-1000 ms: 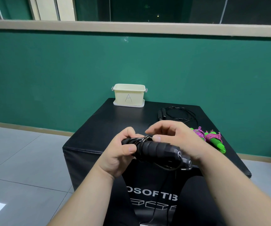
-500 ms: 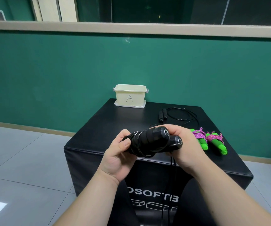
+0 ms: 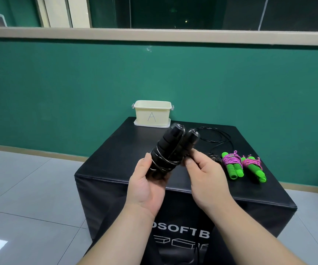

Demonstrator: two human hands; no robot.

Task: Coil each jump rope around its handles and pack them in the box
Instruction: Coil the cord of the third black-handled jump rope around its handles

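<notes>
Right now I have the black jump rope [image 3: 170, 145] held up over the near part of the desk [image 3: 112, 155], its two thick handles side by side and tilted up and away toward the box [image 3: 152, 113]. My left hand [image 3: 146, 184] grips the lower end of the pair, fingers wrapped round from behind and the thumb [image 3: 147, 159] lying on the left side, next to the thin black cord wound in several turns around the handles. My right hand [image 3: 205, 175] sits just beside it, its fingers [image 3: 189, 162] pinched together on the cord at the right edge of the bundle. The cream box, marked with a letter A, stands open at the far edge of the desk, well apart from my hands. To my right, two green-handled ropes [image 3: 232, 166] lie on the desk, each wrapped in pink cord, side by side and near each other. Behind them a second black rope [image 3: 216, 136] lies in loose loops, uncoiled, with a small tangle of it just left of the green bundles. I cannot see inside the box from this angle.
</notes>
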